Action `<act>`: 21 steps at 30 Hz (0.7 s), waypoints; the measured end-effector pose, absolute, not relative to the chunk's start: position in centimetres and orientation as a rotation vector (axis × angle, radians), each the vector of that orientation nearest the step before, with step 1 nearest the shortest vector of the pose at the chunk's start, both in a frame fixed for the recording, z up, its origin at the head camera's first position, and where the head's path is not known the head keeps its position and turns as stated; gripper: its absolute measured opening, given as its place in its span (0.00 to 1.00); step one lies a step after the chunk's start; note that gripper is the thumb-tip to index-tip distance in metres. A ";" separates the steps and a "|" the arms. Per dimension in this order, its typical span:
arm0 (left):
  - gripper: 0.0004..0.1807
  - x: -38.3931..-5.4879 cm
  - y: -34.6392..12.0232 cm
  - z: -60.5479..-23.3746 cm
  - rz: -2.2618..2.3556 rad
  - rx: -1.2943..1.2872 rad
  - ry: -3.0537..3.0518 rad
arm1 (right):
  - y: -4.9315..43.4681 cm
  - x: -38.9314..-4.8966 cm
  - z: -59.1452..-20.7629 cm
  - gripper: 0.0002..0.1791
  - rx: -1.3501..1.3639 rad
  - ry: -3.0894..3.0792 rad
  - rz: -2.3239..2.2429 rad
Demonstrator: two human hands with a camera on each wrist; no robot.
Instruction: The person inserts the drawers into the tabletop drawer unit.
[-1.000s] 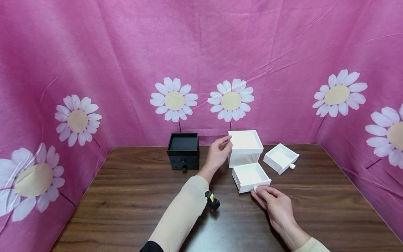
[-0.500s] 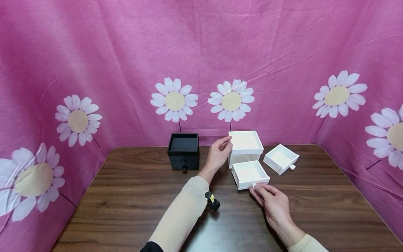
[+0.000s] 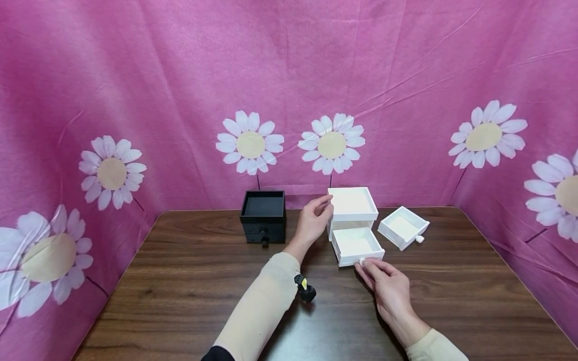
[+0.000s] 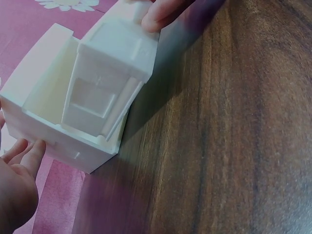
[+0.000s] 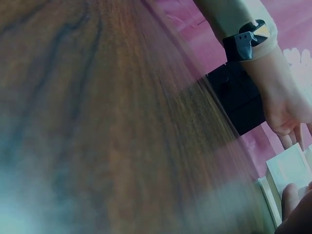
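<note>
A white two-level drawer box [image 3: 352,203] with a tray-like top stands at the back of the table. My left hand [image 3: 311,220] rests its fingertips against the box's left side; in the left wrist view the fingers [image 4: 35,152] lie fairly straight along that wall. With thumb and fingers, my right hand [image 3: 392,288] pinches the front knob of a white drawer [image 3: 357,244]. The drawer's back end is in the box's lower opening while its front juts out, and it looks slightly skewed to the opening in the left wrist view. The inside of the drawer is bare.
A second white drawer [image 3: 403,226] with a round knob lies on the table, right of the box. To the left stands a black drawer box [image 3: 263,215]. Behind the wooden table [image 3: 180,291] hangs a pink cloth [image 3: 189,75] with daisies.
My right hand has pushed the white drawer back and slightly left, so more of it is inside the box. The left hand has stayed at the box's side.
</note>
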State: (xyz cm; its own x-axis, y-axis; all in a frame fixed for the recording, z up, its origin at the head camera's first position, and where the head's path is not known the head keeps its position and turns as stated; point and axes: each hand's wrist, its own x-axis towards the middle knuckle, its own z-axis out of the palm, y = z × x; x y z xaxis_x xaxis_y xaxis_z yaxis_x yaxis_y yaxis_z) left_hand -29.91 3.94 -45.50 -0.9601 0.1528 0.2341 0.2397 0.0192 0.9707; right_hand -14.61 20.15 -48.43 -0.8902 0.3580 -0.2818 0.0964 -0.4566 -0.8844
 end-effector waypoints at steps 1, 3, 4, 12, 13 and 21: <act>0.20 -29.9 3.9 -45.5 -2.113 -0.423 -2.196 | 20.1 -14.7 -48.4 0.18 -0.660 -1.541 2.465; 0.20 -29.9 4.0 -45.5 -2.110 -0.422 -2.197 | 19.9 -14.8 -48.5 0.18 -0.664 -1.537 2.461; 0.20 -29.9 4.0 -45.5 -2.110 -0.421 -2.195 | 19.9 -14.9 -48.5 0.18 -0.668 -1.534 2.459; 0.20 -30.0 4.1 -45.6 -2.113 -0.422 -2.189 | 19.6 -15.1 -48.8 0.19 -0.697 -1.495 2.450; 0.20 -30.0 4.0 -45.6 -2.113 -0.423 -2.189 | 19.6 -15.1 -48.8 0.18 -0.699 -1.488 2.452; 0.20 -29.9 4.0 -45.5 -2.120 -0.430 -2.172 | 19.4 -15.4 -48.8 0.17 -0.694 -1.430 2.475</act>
State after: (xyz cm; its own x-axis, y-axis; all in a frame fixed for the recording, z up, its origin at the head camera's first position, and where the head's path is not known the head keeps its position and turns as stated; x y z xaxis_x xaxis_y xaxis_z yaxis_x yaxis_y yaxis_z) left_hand -29.93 4.03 -45.55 -0.9577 0.1460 0.2478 0.2513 0.0051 0.9679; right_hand -15.43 19.42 -48.77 -0.8698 0.3944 -0.2965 0.0597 -0.5123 -0.8567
